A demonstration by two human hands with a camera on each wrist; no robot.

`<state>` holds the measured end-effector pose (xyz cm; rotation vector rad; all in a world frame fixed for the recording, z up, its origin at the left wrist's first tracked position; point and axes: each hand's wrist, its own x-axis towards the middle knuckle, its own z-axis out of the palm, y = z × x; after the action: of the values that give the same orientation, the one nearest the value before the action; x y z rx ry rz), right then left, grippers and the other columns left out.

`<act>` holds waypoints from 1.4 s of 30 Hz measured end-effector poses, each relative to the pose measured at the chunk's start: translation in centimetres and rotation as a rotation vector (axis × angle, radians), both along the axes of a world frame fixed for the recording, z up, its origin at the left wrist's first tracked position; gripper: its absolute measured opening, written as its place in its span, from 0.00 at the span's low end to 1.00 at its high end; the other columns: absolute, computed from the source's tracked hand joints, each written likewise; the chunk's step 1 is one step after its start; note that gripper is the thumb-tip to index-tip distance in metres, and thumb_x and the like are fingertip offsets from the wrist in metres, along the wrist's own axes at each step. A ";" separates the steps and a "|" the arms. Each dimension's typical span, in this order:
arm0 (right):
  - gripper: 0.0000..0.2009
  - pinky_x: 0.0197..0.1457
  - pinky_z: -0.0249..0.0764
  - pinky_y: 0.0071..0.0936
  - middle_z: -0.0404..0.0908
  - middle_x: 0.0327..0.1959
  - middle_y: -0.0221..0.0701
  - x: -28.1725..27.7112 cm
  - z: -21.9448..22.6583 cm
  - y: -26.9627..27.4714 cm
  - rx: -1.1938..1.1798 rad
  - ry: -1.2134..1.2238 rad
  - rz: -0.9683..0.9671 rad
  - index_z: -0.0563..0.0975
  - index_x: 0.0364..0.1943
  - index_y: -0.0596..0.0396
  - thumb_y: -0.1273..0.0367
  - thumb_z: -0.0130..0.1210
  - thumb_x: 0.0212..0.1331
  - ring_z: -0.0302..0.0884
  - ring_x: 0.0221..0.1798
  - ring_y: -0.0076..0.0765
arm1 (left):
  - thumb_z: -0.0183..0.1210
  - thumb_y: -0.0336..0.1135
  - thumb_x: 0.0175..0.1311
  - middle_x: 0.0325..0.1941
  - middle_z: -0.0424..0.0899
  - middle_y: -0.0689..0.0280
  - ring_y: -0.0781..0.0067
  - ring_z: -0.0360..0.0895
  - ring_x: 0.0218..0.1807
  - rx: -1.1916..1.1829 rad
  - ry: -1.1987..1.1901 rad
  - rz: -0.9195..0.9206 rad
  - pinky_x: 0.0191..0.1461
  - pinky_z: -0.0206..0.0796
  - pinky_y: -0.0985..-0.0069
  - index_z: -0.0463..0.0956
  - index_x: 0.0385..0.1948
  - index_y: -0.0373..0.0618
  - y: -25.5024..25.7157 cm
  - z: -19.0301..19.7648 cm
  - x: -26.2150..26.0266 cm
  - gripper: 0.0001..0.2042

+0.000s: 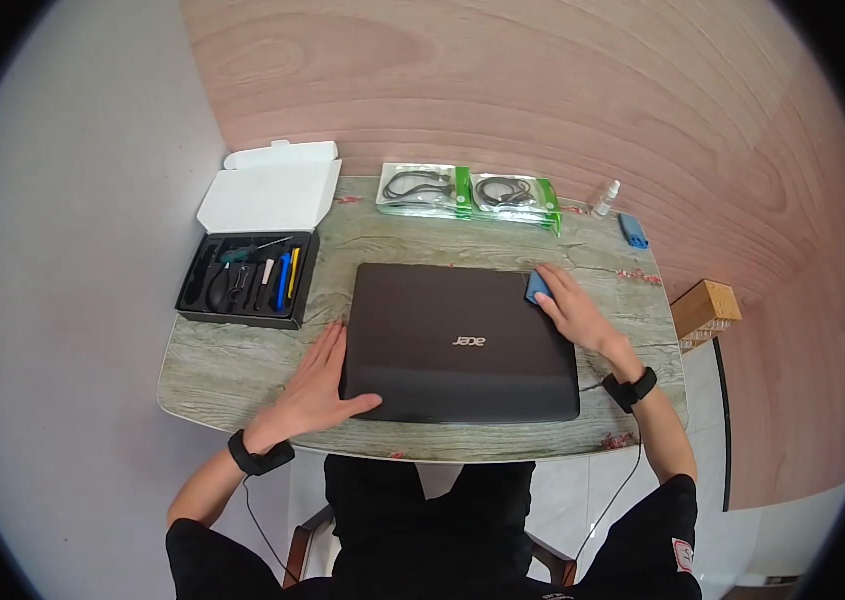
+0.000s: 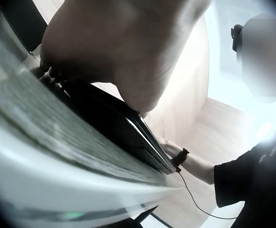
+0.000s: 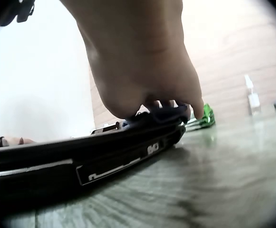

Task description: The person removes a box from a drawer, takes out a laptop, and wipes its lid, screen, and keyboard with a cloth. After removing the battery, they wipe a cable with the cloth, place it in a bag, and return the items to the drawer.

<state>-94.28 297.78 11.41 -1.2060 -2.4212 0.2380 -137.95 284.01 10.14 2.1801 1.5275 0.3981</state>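
A closed dark laptop (image 1: 423, 340) with an acer logo lies on the table; its side edge shows in the left wrist view. The left hand (image 1: 315, 392) rests at its left side, thumb over the front corner of the lid and fingers along the edge. At the far right corner of the lid, the right hand (image 1: 575, 312) holds a blue cloth (image 1: 538, 288) against the surface, with fingers and thumb on it. In the right wrist view the right hand (image 3: 142, 61) bends over the dark cloth (image 3: 159, 115) on the laptop's corner (image 3: 175, 135).
An open box (image 1: 251, 318) of small tools stands at the table's left. Packaged cables (image 1: 425, 192) lie along the back, with a spray bottle (image 1: 606, 198) and a blue item (image 1: 633, 231) at the back right. A wooden box (image 1: 708, 308) is beyond the right edge.
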 end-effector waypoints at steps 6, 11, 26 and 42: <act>0.25 0.80 0.54 0.43 0.62 0.73 0.49 0.1 -0.4 -0.2 -0.058 -0.117 -0.058 0.64 0.70 0.62 0.61 0.44 0.77 0.52 0.79 0.58 | 0.76 0.63 0.41 0.80 0.41 0.36 0.39 0.34 0.83 -0.089 -0.060 -0.081 0.83 0.33 0.47 0.37 0.77 0.36 0.9 1.0 0.2 0.68; 0.25 0.81 0.50 0.46 0.58 0.76 0.47 0.5 0.0 0.3 0.040 -0.285 -0.055 0.65 0.70 0.61 0.61 0.44 0.76 0.50 0.80 0.57 | 0.76 0.64 0.40 0.79 0.42 0.35 0.38 0.35 0.83 -0.050 -0.045 -0.101 0.83 0.33 0.49 0.37 0.76 0.33 0.8 0.8 0.0 0.69; 0.23 0.73 0.65 0.43 0.68 0.67 0.53 -14.2 -0.2 3.6 -0.112 -0.215 0.210 0.65 0.64 0.66 0.64 0.46 0.73 0.66 0.70 0.59 | 0.63 0.67 0.59 0.78 0.48 0.34 0.40 0.45 0.81 -0.152 -0.070 -0.137 0.81 0.46 0.57 0.55 0.71 0.27 1.2 3.1 -2.3 0.52; 0.24 0.71 0.68 0.44 0.69 0.67 0.54 -9.4 1.8 2.3 -0.197 -0.239 0.157 0.63 0.67 0.64 0.69 0.48 0.69 0.68 0.69 0.59 | 0.57 0.58 0.70 0.48 0.77 0.50 0.50 0.78 0.52 -0.100 -0.101 -0.040 0.55 0.70 0.62 0.78 0.51 0.32 3.0 2.5 -2.7 0.30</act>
<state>-103.70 300.11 13.26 -1.1844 -2.7596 0.4087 -140.67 287.05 12.64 2.0778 1.4167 0.4038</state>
